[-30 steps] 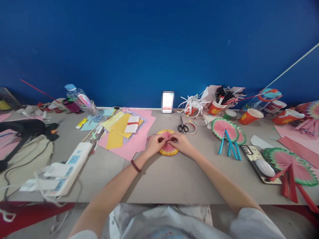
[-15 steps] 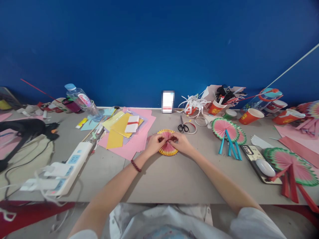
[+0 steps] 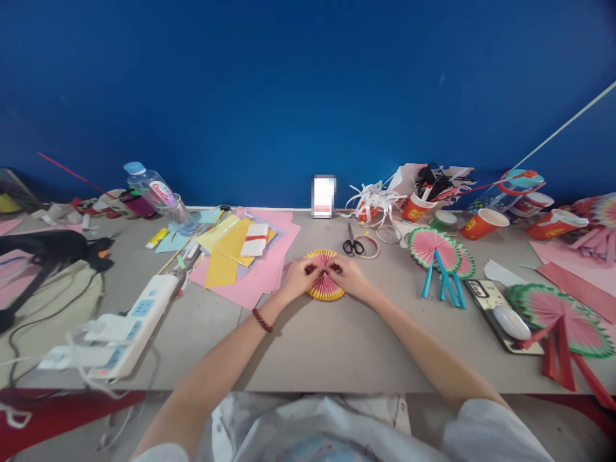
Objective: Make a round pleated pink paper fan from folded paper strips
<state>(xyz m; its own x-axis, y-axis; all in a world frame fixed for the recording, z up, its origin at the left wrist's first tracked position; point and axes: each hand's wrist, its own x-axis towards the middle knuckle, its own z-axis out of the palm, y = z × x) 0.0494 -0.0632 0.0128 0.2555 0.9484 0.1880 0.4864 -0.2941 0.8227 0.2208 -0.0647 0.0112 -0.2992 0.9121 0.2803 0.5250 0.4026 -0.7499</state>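
A round pleated paper fan (image 3: pixel 326 290), pink inside with a yellow rim, lies near the middle of the grey table. My left hand (image 3: pixel 300 277) grips it from the left, thumb and fingers pinched close to its centre. On the opposite side my right hand (image 3: pixel 347 276) pinches the folds, its fingertips nearly meeting those of the left. The fingers partly cover the fan's centre. Black scissors (image 3: pixel 353 244) lie just behind my right hand, beside a roll of tape (image 3: pixel 369 248).
Pink paper (image 3: pixel 245 292) and yellow sheets (image 3: pixel 221 269) lie left. A white power strip (image 3: pixel 144 321) and a tilted bottle (image 3: pixel 161 194) are further left. Finished fans (image 3: pixel 436 247), a phone (image 3: pixel 486 295) with a mouse (image 3: pixel 512 322), and paper cups (image 3: pixel 485 224) stand or lie right.
My fingertips have shifted very slightly at the fan's centre. Both hands still hold the fan in almost the same place.
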